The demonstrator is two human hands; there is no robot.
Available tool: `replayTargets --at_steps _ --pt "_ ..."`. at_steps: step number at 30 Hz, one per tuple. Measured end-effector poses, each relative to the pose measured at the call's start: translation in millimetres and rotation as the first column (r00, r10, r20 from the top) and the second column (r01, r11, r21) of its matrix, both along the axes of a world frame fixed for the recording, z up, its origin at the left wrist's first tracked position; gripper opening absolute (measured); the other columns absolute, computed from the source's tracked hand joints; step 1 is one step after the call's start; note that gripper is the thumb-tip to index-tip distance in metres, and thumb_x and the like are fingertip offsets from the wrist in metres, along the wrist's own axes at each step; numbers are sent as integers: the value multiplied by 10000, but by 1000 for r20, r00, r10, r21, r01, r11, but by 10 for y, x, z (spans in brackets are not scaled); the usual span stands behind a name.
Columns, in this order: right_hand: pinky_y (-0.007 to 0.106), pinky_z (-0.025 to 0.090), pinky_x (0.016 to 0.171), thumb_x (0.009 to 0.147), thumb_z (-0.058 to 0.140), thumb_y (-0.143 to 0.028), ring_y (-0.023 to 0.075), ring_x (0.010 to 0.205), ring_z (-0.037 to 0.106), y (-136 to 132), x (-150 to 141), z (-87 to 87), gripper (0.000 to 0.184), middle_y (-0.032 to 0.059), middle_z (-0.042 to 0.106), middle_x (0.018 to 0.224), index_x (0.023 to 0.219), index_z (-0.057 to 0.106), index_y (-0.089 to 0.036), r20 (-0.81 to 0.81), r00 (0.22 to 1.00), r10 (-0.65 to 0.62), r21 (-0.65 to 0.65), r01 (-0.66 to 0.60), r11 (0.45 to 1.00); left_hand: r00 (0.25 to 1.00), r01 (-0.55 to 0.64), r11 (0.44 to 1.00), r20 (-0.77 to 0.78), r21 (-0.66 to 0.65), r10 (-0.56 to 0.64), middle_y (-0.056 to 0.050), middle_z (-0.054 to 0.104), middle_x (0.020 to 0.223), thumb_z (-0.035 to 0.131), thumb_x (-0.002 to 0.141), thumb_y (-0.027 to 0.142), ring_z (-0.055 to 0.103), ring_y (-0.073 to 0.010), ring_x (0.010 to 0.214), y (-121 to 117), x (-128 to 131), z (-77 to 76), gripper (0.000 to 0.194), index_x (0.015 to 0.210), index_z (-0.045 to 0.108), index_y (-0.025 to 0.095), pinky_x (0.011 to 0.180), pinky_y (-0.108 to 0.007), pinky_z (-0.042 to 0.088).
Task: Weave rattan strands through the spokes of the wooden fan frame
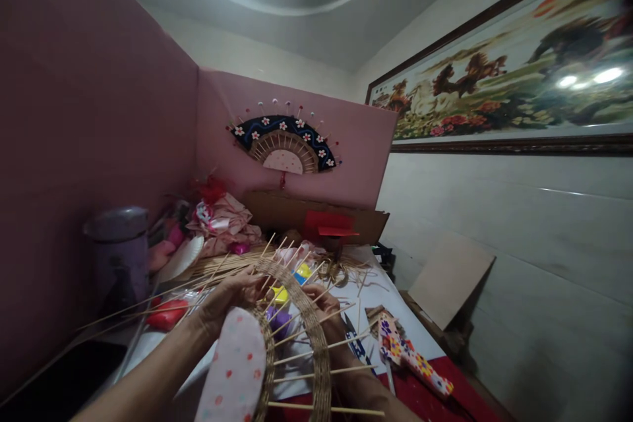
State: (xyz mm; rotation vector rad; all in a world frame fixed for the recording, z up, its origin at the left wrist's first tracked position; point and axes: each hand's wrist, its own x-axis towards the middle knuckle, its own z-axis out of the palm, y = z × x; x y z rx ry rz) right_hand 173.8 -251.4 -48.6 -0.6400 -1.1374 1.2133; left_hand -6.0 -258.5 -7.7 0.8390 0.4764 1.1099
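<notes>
Now woven fan (297,336) between both hands (277,300)

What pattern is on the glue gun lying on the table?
The glue gun has a bright multicoloured floral print on white, seen in the head view.

Background items, head view. Finished fan (285,143), dark band with small flowers, fixed to the pink partition (341,145). Framed painting (514,72) of horses on the right wall, with lamp glare on its glass. Cardboard box (291,211) below the fan, a red folded piece (330,224) in front of it. Bundle of pink cloth (225,219) left of the box. Lidded grey pot (120,247) at the far left, a white plate (184,257) beside it. Flower-patterned glue gun (410,355) lying on red cloth (445,402), near scissors (356,341). Cardboard sheet (450,280) leaning against the wall.
</notes>
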Motion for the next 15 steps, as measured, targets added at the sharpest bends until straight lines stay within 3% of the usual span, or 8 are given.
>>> replayTargets --at_steps 5,15 --pt "184 276 411 586 689 -266 63 413 362 -2 2 -56 102 -37 523 506 640 646 -191 -14 999 40 -17 -40 999 993 -57 998 103 3 57 -45 674 826 566 679 36 632 -159 618 36 98 -86 458 1106 534 198 577 -259 508" --pt "196 292 425 551 723 -311 68 400 362 40 -59 -146 141 -36 507 456 602 652 -200 -64 996 58 -30 -60 998 989 -122 992 92 42 117 -56 681 845 565 691 17 655 -214 760 -23 105 -121 550 1196 473 216 586 -274 516"
